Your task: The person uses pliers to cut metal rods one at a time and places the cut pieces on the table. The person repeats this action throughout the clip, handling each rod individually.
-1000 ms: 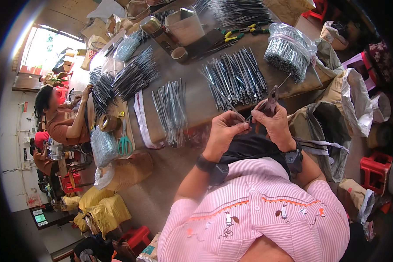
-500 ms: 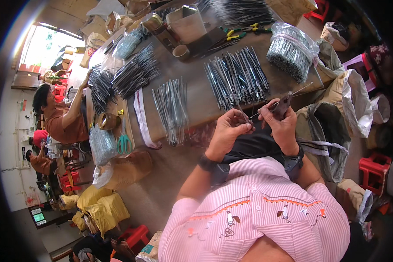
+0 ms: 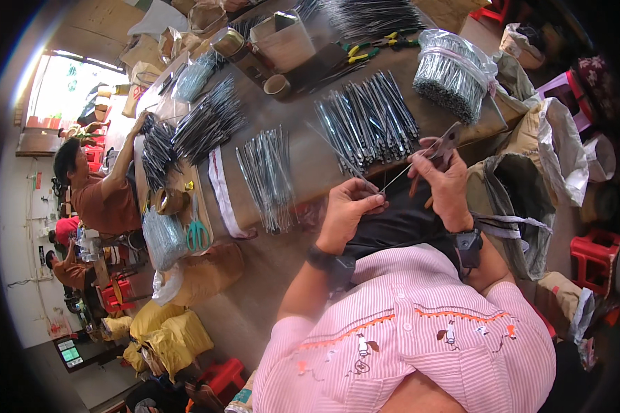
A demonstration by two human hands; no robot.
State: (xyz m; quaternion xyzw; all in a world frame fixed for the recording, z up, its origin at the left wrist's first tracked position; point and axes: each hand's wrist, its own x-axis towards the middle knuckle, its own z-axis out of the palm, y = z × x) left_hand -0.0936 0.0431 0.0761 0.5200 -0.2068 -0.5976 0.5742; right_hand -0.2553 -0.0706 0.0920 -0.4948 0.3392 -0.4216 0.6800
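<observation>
My left hand [image 3: 351,210] is closed in a pinch on a thin metal strip [image 3: 350,165], which slants up over the table edge. My right hand [image 3: 448,189] grips a pair of pliers [image 3: 448,141], its metal head upward and its reddish handles below the palm. A fine pale wire [image 3: 398,177] runs between both hands; whether the plier jaws bite it I cannot tell. Just beyond lies a wide row of shiny dark metal strips [image 3: 368,120]. A smaller bunch of thin silvery strips [image 3: 267,179] lies to its left.
A plastic-wrapped bundle of strips [image 3: 455,76] stands at the table's right edge. Green-and-yellow-handled pliers [image 3: 365,54], a cup [image 3: 277,86] and a clear container [image 3: 282,41] are farther back. Scissors [image 3: 198,234] lie left. A co-worker [image 3: 103,193] handles dark strips there. Open sacks [image 3: 520,186] stand right.
My right hand has turned the pliers, so the handles now show below it. The wire between my hands shows longer, and my left hand has shifted slightly left. The view has tilted a little.
</observation>
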